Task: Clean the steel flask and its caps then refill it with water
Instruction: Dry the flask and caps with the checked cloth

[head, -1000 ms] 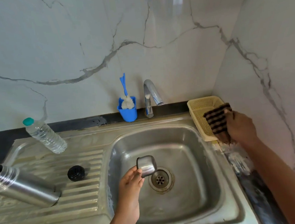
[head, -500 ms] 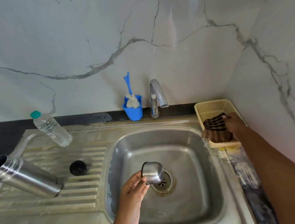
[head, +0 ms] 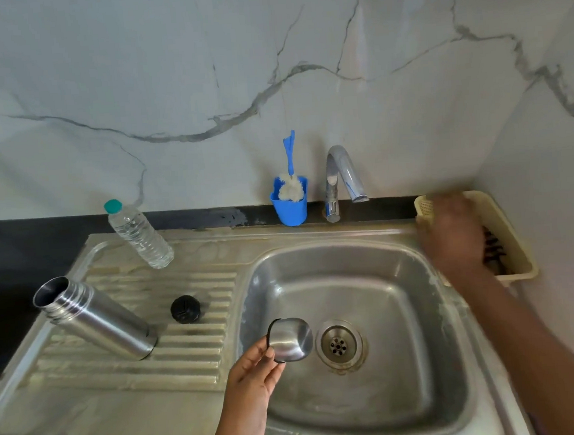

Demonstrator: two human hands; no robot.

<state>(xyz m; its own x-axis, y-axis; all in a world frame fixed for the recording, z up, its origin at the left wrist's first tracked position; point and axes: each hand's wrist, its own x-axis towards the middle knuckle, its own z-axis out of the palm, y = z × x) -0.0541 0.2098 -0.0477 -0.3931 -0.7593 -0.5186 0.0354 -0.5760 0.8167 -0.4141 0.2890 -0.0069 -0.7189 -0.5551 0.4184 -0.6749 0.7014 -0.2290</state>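
A steel sink [head: 350, 253] sits in a marble-walled corner; flask [head: 94, 318] and black cap [head: 185, 309] stand on the drainboard [head: 152, 361]; the left hand [head: 253, 378] pinches the steel cap [head: 291, 339] over the basin; the blurred right hand [head: 453, 235] is above the basket [head: 510, 234], grip unclear.

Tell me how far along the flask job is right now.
Done, apparently: the flask stands uncapped on the drainboard beside the black inner cap. In hand: the left hand holds the steel cap over the sink; the blurred right hand is at the basket holding the cloth. Left: any remaining cleaning, refilling, recapping; the tap is not running.
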